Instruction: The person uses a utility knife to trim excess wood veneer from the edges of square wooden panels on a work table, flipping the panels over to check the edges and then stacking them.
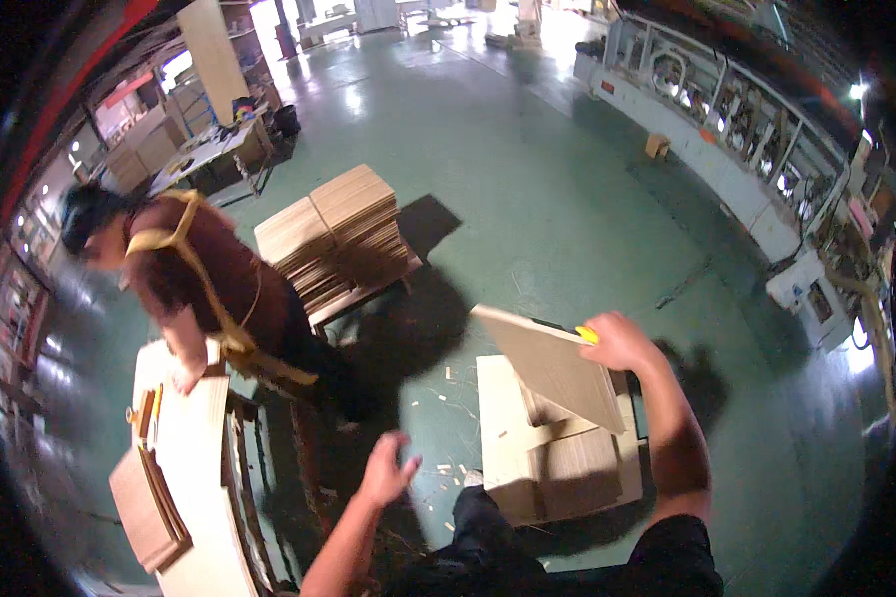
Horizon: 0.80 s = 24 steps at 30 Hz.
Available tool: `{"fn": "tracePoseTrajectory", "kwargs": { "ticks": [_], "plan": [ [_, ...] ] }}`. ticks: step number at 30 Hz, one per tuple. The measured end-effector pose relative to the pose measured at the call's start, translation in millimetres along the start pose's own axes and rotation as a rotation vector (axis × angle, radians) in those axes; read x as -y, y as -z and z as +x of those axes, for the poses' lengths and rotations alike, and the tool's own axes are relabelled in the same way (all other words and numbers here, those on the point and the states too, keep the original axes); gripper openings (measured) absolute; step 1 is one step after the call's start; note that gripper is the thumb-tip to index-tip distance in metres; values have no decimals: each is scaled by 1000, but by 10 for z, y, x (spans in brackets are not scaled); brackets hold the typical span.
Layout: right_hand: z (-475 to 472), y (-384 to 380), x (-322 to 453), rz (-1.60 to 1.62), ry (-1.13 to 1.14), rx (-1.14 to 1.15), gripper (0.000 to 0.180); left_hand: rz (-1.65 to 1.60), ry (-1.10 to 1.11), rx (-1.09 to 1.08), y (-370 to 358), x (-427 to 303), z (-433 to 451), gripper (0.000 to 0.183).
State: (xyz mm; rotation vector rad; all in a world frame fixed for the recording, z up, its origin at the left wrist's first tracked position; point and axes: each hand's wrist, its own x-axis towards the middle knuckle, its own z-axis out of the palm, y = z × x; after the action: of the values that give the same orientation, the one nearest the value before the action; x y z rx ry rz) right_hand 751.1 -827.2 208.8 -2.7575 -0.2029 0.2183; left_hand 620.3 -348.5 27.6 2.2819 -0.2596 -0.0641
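Observation:
My right hand (618, 341) grips the upper edge of a wooden panel (552, 358), with a yellow-handled tool (587, 334), perhaps a utility knife, held in the same hand. Tilted, the panel hangs over a low stack of wood boards (582, 470) on the floor side. My left hand (390, 469) holds nothing, its fingers apart, between that stack and the workbench (194, 448) at left. On the bench lie several brown panels (145, 507), a roll of tape (130, 415) and a yellow, thin tool (157, 403).
A co-worker (209, 276) in a yellow harness leans over the bench at left. Beyond stands a tall stack of panels (336, 231) on a low stand. Wood scraps (448, 470) litter the green floor near my foot. A long machine (717, 134) lines the right side.

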Motion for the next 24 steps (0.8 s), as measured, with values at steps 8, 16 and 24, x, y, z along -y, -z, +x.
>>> {"fn": "tracePoseTrajectory", "kwargs": {
  "ticks": [8,16,24],
  "plan": [
    [-1071,324,2571,-136,650,322,27,403,-57,29,1244,-836,-1464,118],
    [-1913,145,5039,-79,1302,499,24,196,295,-343,2207,-948,-3837,32],
    [-2001,-1144,7174,251,1720,174,34,-25,593,-1210,1996,-219,-5567,26]
  ]
}}
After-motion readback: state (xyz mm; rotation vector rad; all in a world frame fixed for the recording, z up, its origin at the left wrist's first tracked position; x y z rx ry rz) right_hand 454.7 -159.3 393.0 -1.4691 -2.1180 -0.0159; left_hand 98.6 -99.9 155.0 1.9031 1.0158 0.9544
